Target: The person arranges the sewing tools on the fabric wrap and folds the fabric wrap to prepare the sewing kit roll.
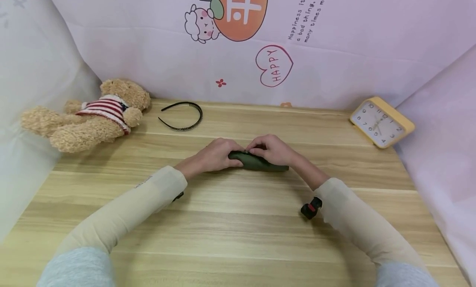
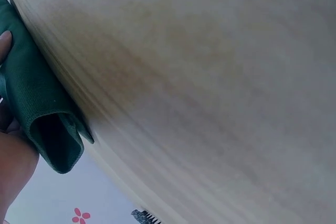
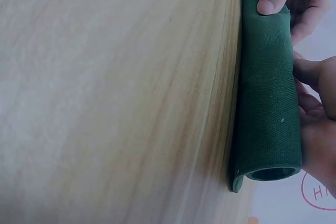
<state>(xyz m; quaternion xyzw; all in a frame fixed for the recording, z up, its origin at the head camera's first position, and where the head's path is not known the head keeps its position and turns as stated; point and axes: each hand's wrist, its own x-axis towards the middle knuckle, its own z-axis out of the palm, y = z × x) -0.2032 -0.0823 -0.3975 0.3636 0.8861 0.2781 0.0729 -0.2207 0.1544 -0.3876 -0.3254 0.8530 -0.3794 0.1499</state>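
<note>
A dark green fabric roll [image 1: 256, 162] lies on the wooden table in front of the person, its hollow end [image 2: 58, 140] facing the left wrist camera. The left hand [image 1: 217, 155] grips its left part, with the thumb on the near face and the other fingers behind. At the upper edge, near the middle, the right hand [image 1: 274, 150] pinches the roll with thumb and fingers close to the left fingertips. A small shiny detail shows there, too small to tell. In the right wrist view the roll [image 3: 268, 93] partly hides the right fingers.
A teddy bear [image 1: 100, 113] in a striped shirt lies at the back left. Beside it is a black toothed headband [image 1: 201, 113]. A yellow alarm clock [image 1: 382, 122] stands at the back right. Printed cloth [image 1: 156, 51] hangs behind the table [image 1: 230, 237].
</note>
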